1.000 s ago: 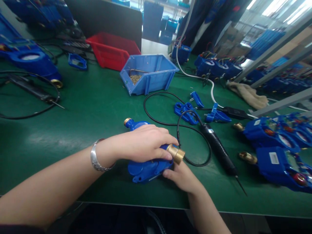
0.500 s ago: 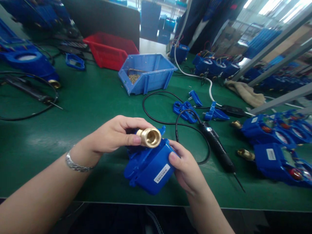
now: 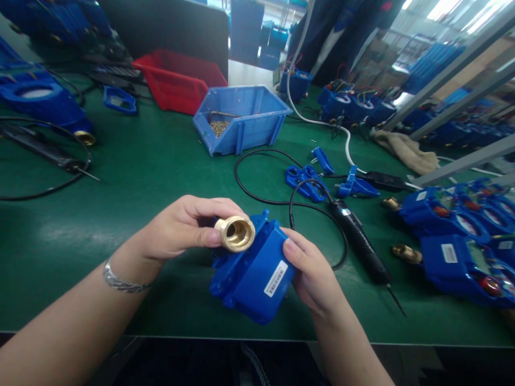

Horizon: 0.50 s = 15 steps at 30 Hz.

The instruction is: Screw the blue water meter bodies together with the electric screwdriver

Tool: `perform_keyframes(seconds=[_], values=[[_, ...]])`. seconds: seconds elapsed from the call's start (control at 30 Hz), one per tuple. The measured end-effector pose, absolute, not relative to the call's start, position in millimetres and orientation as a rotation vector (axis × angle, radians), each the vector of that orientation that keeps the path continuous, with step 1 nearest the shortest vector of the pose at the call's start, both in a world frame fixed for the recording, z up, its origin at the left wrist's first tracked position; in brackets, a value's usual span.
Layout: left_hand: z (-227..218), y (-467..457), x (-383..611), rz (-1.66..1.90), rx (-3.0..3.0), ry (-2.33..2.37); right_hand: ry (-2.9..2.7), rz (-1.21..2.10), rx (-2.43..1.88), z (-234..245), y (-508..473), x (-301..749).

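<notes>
Turned since 1 second ago, the blue unit (image 3: 251,287) shows its label (image 3: 276,278) near the worktop's (image 3: 140,177) front edge, left hand (image 3: 181,228) pinching its brass end (image 3: 242,236), right hand (image 3: 316,268) clasping its side; firm, even support should steady it.

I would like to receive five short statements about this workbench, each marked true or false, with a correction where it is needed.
1. The left hand grips a brass fitting. True.
2. The right hand holds the black screwdriver. False: it holds the blue device; the screwdriver lies on the green bench.
3. A white barcode label is on the held blue device. True.
4. The silver bracelet is on the right wrist. False: it is on the left wrist.
5. Small brass-coloured pieces lie in the blue bin. True.
</notes>
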<state>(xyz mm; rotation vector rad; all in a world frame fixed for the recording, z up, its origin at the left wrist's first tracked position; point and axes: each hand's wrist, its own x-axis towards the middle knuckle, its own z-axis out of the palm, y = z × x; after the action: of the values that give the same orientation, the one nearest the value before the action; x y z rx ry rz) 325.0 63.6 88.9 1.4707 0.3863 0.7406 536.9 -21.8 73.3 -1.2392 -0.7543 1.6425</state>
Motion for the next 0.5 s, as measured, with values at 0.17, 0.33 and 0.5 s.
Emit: perform_keyframes(seconds=[0.17,0.33,0.5], values=[[85.0,63.1,326.0,0.729,1.46,0.361,-0.738,1.658,-1.227,74.4,-20.9,537.8],[88.9,60.4,335.4,0.761,1.447,0.418,-0.703,1.666,-1.196,71.3,-16.4,539.3],[102.6,55.2,356.8,0.712,1.504,0.525,-0.585,1.679,-1.164,62.6,-11.8,550.0]])
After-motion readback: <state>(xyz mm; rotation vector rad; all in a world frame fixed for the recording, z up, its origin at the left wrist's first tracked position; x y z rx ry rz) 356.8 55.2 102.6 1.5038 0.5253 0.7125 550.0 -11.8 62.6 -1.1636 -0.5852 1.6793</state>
